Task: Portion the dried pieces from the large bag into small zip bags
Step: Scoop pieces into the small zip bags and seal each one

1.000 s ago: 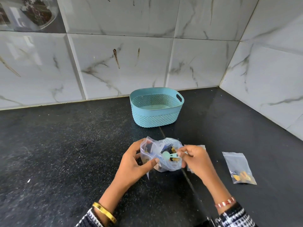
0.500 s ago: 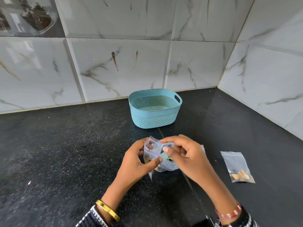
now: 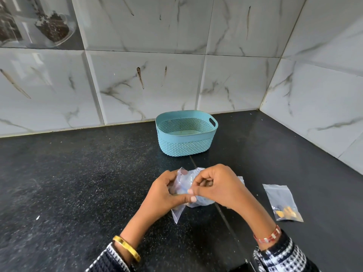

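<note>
Your left hand [image 3: 164, 195] cups the large bag [image 3: 188, 185] from the side, thumb across its front, while your right hand [image 3: 218, 185] reaches in from above with fingers curled, pinching something inside that I cannot make out. The bag's mouth faces up toward the blue basket [image 3: 186, 132], well beyond it. The filled small zip bag [image 3: 281, 201] lies flat to the large bag's right, long axis pointing away from you, nearer your right hand.

head cam | looks forward-down | close above black counter [image 3: 78, 183] | faces tiled corner
</note>
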Available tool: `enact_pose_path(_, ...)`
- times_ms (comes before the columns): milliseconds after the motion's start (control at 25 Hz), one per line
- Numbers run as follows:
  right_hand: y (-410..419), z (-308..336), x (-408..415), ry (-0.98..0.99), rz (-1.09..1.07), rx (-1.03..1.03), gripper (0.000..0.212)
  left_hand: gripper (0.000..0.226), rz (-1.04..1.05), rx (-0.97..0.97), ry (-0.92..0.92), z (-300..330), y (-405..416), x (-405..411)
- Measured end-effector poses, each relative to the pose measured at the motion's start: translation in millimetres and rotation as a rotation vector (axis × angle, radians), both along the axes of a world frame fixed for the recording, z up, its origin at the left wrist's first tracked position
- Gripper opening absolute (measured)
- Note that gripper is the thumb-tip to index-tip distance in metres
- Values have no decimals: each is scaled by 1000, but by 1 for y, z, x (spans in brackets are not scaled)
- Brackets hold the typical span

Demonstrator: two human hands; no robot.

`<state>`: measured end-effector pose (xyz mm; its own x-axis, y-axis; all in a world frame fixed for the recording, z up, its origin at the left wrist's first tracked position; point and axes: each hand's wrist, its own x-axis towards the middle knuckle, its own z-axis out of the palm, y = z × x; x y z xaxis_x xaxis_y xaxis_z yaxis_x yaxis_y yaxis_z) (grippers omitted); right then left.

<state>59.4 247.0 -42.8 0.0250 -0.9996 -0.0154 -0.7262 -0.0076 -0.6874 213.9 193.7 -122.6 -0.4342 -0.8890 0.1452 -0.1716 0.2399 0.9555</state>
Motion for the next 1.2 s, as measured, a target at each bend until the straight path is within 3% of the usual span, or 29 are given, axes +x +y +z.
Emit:
enact_pose_path(120,3,1,-2,-19,-8,-22,13,70,-30,23,47,-2,1,1)
enact_pose_path(280,2,1,-10,-69,-49,-107,16,31,-12,104,165,6,1,1)
enact_pose_path(440,3,-5,-17,-215,-93,-168,21,15,10,169,271,14,6,-4)
enact_pose_path(760,9,-21,-22,-511,-169,-156,15,18,70,267,401,18,10,-12)
enact_pose_path(1200,10,-29,-26,-615,-202,-283,10,13,69,382,545,23,10,-29)
